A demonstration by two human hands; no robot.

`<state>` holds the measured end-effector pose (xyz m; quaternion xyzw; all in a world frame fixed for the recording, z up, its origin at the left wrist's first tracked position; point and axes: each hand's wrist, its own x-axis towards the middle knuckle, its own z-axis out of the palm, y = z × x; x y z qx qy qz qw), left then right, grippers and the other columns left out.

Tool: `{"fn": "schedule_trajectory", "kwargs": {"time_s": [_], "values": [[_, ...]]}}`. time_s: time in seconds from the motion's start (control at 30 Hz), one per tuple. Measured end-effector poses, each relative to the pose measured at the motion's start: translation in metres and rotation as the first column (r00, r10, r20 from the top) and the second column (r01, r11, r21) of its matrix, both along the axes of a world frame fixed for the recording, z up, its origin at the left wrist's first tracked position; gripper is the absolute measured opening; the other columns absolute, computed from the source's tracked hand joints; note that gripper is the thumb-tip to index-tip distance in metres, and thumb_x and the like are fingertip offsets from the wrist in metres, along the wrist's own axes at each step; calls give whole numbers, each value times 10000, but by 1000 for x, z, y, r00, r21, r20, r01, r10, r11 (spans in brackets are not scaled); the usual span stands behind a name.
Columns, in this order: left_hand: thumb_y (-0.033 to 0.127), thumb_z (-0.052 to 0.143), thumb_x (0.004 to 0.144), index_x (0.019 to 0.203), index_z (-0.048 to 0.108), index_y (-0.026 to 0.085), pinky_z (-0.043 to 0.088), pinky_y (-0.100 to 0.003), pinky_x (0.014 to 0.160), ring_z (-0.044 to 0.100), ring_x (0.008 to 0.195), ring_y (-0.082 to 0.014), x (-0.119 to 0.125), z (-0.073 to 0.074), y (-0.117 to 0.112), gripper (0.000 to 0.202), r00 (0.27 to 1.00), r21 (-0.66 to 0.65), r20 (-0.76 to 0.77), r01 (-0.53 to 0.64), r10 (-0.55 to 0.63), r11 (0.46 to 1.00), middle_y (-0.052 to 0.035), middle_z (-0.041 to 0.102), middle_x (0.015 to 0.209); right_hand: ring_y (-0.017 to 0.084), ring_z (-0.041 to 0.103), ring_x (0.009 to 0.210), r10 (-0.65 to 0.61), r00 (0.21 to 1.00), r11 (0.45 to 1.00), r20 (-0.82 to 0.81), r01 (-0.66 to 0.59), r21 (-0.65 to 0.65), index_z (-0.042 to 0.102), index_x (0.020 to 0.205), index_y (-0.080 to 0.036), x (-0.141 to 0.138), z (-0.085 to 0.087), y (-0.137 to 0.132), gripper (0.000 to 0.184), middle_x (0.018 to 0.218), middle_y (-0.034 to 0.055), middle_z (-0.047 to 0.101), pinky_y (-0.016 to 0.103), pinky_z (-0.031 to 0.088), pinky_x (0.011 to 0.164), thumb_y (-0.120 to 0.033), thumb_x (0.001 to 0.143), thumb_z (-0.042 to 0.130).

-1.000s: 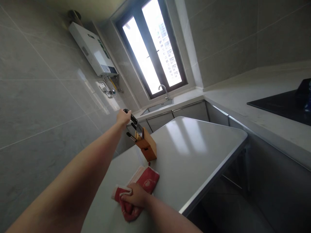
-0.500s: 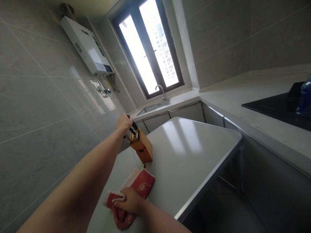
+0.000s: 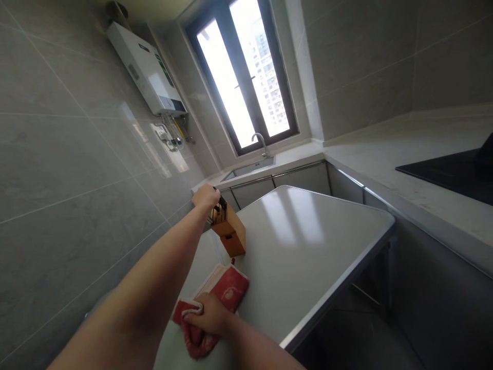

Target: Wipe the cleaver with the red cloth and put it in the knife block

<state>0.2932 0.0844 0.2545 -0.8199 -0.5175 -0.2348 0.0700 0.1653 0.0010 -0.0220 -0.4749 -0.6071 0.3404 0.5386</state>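
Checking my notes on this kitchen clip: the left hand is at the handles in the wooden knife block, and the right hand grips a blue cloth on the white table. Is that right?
Not quite: the cloth is red with a cream edge, not blue, as the head view shows. The rest stands: the left hand is at the handles in the wooden knife block, and the right hand grips the cloth on the white table.
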Motion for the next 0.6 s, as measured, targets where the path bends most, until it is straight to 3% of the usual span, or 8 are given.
{"fn": "schedule_trajectory", "kwargs": {"time_s": [0.23,0.4,0.5,0.6], "values": [[500,440,822,1133,492,159,455,-406,735,608,961,-342,-17,-3,-14,464,998,95,-56,34,-29,995,-190,648,1019,96,449,571,-74,996,993,57,68,99,528,600,-171,0,1,0,167,600,-41,503,199,321,528,-253,699,633],[535,359,862,1241,392,176,432,-345,694,635,823,-286,-58,-8,-42,523,967,281,-198,212,-160,936,-123,667,881,84,406,532,-98,992,990,77,89,113,450,537,-173,-2,0,2,247,541,-59,432,201,282,501,-249,700,619],[490,353,887,1228,400,197,403,-277,637,613,685,-210,-91,-21,-67,452,939,312,-202,331,-279,891,-31,634,739,91,426,543,-158,986,986,47,155,68,484,563,-172,-3,1,3,206,554,-54,456,200,306,512,-246,715,601],[445,390,886,1173,436,198,380,-264,629,561,610,-169,-126,-47,-88,381,899,290,-176,436,-401,852,10,580,681,128,493,631,-359,933,930,-14,359,79,547,642,-173,-3,4,1,105,655,-20,541,228,381,611,-228,706,610]]}}
